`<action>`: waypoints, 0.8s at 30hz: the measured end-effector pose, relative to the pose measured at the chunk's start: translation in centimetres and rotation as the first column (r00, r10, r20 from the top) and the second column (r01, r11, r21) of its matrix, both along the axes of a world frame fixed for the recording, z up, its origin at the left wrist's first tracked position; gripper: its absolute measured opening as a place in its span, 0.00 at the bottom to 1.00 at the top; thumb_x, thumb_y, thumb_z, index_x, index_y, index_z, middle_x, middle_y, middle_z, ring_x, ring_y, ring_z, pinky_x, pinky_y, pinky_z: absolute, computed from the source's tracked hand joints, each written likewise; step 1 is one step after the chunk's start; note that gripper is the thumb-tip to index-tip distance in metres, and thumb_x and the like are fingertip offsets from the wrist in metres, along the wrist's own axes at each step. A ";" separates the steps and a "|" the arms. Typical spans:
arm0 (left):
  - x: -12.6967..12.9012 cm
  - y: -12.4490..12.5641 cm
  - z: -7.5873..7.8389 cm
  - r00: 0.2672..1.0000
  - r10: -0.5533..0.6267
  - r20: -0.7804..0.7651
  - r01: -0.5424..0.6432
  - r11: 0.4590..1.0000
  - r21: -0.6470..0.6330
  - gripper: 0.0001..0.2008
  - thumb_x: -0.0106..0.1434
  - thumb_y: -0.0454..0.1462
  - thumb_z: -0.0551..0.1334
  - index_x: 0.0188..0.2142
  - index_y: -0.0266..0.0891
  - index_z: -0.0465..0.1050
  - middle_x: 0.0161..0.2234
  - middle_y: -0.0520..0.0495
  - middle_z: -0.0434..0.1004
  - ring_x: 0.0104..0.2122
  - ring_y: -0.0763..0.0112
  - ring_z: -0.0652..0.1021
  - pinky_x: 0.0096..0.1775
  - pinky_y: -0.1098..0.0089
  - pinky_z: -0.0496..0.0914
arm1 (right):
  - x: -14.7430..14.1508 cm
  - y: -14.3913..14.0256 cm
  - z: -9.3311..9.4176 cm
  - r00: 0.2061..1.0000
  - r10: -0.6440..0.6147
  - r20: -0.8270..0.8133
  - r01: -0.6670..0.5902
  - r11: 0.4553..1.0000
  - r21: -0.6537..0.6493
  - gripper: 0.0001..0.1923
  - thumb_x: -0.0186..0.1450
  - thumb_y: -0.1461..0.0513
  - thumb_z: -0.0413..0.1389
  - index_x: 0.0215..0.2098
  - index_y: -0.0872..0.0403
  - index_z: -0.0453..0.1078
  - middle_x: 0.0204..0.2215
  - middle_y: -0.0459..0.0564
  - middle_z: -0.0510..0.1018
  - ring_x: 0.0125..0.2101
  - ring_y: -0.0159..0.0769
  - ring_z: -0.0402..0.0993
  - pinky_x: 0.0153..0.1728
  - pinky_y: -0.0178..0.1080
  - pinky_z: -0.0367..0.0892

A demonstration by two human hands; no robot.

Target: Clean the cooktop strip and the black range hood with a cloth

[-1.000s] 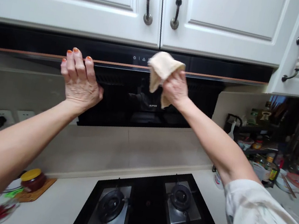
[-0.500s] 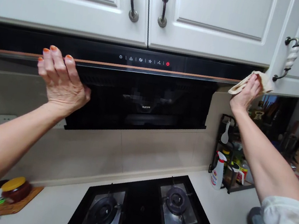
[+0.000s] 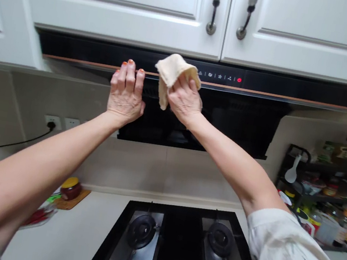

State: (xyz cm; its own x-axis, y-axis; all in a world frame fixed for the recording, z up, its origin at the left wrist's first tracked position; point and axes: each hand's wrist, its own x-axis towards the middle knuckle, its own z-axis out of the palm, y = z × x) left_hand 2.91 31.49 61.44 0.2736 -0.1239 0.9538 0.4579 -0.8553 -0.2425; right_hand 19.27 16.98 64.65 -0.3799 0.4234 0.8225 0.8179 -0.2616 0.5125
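Over on the far left, a black cord runs to the wall socket [image 3: 51, 124], and below it a yellow-lidded jar [image 3: 70, 188] sits on a small mat on the pale surface [image 3: 77, 238]. Moving in, the left hand [image 3: 126, 96] is flat against the front of the black range hood [image 3: 197, 103], fingers together and pointing up, their orange-painted tips right at the copper trim line; it grips nothing, just presses on the glass. Just beside it, the right hand [image 3: 183, 101] is clamped on a cream cloth [image 3: 171, 74], bunched up and pushed against the hood's upper strip, immediately left of the row of lit control icons [image 3: 219, 76], with a red one glowing at the end. White cupboards [image 3: 130, 4] hang directly above. Down below, the black two-burner hob [image 3: 179, 247] lies under both arms. On the far right, a wire rack [image 3: 321, 193] crowded with bottles and jars stands on the surface against the wall.
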 end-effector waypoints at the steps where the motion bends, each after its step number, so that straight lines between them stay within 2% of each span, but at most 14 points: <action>1: -0.5 0.2 -0.1 1.000 -0.003 -0.006 0.003 1.000 -0.019 0.48 0.56 0.29 0.63 0.74 0.28 0.47 0.76 0.29 0.38 0.76 0.44 0.40 0.72 0.37 0.37 | -2.0 1.2 0.2 1.000 0.009 0.001 -0.009 1.000 -0.010 0.26 0.77 0.65 0.39 0.67 0.61 0.67 0.62 0.65 0.71 0.69 0.51 0.60 0.68 0.59 0.60; 4: -2.5 0.7 -0.5 0.999 0.001 0.041 0.004 0.990 -0.143 0.44 0.63 0.32 0.63 0.74 0.28 0.47 0.77 0.30 0.37 0.76 0.46 0.38 0.73 0.41 0.34 | -6.2 3.2 0.9 0.999 0.046 -0.011 -0.046 0.998 -0.032 0.27 0.76 0.68 0.37 0.66 0.64 0.68 0.63 0.66 0.70 0.68 0.50 0.61 0.68 0.58 0.60; 6: -4.2 1.1 -0.8 0.995 0.028 0.091 -0.007 0.976 -0.216 0.45 0.62 0.32 0.64 0.75 0.26 0.46 0.77 0.29 0.35 0.76 0.47 0.36 0.73 0.42 0.33 | -6.9 3.4 1.2 0.998 0.068 -0.004 -0.068 0.996 -0.060 0.27 0.76 0.68 0.37 0.66 0.63 0.68 0.63 0.66 0.70 0.68 0.50 0.60 0.69 0.60 0.58; 8: -5.9 1.8 -0.9 0.992 0.047 0.116 -0.017 0.970 -0.244 0.48 0.60 0.32 0.65 0.75 0.26 0.45 0.77 0.30 0.34 0.76 0.47 0.36 0.73 0.42 0.33 | -6.0 2.8 1.4 0.998 0.070 0.001 -0.070 0.995 -0.078 0.28 0.75 0.68 0.38 0.66 0.61 0.69 0.64 0.65 0.70 0.69 0.51 0.60 0.70 0.62 0.56; 10: -7.4 2.7 -0.8 0.993 0.025 0.119 0.005 0.970 -0.244 0.49 0.59 0.34 0.66 0.76 0.32 0.46 0.77 0.36 0.34 0.76 0.50 0.37 0.73 0.42 0.32 | -3.9 1.5 1.3 0.999 0.046 -0.009 -0.046 0.997 -0.069 0.28 0.75 0.68 0.39 0.66 0.61 0.69 0.63 0.65 0.71 0.69 0.51 0.60 0.70 0.64 0.55; 12: -8.7 3.7 -0.3 0.994 -0.020 0.111 0.046 0.971 -0.236 0.48 0.59 0.36 0.66 0.76 0.40 0.48 0.78 0.45 0.36 0.76 0.55 0.38 0.74 0.44 0.31 | -1.4 -0.1 0.8 0.999 0.005 -0.040 -0.006 1.000 -0.019 0.27 0.74 0.68 0.40 0.66 0.61 0.70 0.61 0.65 0.72 0.68 0.53 0.60 0.69 0.66 0.56; 14: -9.8 4.8 0.2 0.992 -0.042 0.116 0.068 0.971 -0.231 0.48 0.59 0.37 0.66 0.76 0.44 0.48 0.78 0.49 0.37 0.76 0.58 0.38 0.74 0.47 0.30 | 0.9 -1.8 0.1 0.996 -0.042 -0.084 0.047 0.997 0.056 0.27 0.74 0.67 0.42 0.67 0.59 0.69 0.60 0.65 0.73 0.67 0.55 0.61 0.67 0.67 0.57; 17: -11.3 6.3 0.9 0.992 -0.004 0.122 0.032 0.973 -0.228 0.51 0.56 0.34 0.65 0.77 0.35 0.44 0.78 0.41 0.34 0.76 0.53 0.38 0.73 0.44 0.30 | 2.7 -3.2 -1.0 0.985 -0.097 -0.139 0.118 0.981 0.152 0.30 0.74 0.66 0.42 0.71 0.56 0.65 0.62 0.65 0.72 0.65 0.58 0.63 0.64 0.68 0.58; 19: -12.2 7.3 1.1 0.994 0.034 0.103 -0.010 0.974 -0.227 0.54 0.54 0.31 0.64 0.76 0.26 0.41 0.77 0.33 0.32 0.76 0.48 0.37 0.71 0.39 0.30 | 2.7 -3.1 -1.5 0.979 -0.120 -0.167 0.152 0.970 0.190 0.31 0.74 0.67 0.40 0.73 0.55 0.62 0.63 0.66 0.69 0.64 0.58 0.64 0.63 0.67 0.59; 24: -13.4 8.8 1.1 0.993 0.103 0.065 -0.086 0.972 -0.220 0.56 0.50 0.27 0.63 0.75 0.21 0.38 0.76 0.25 0.30 0.76 0.45 0.36 0.71 0.39 0.32 | -1.1 1.0 -0.9 0.978 -0.113 -0.175 0.146 0.971 0.188 0.31 0.74 0.67 0.39 0.73 0.57 0.61 0.65 0.67 0.68 0.65 0.60 0.62 0.62 0.67 0.59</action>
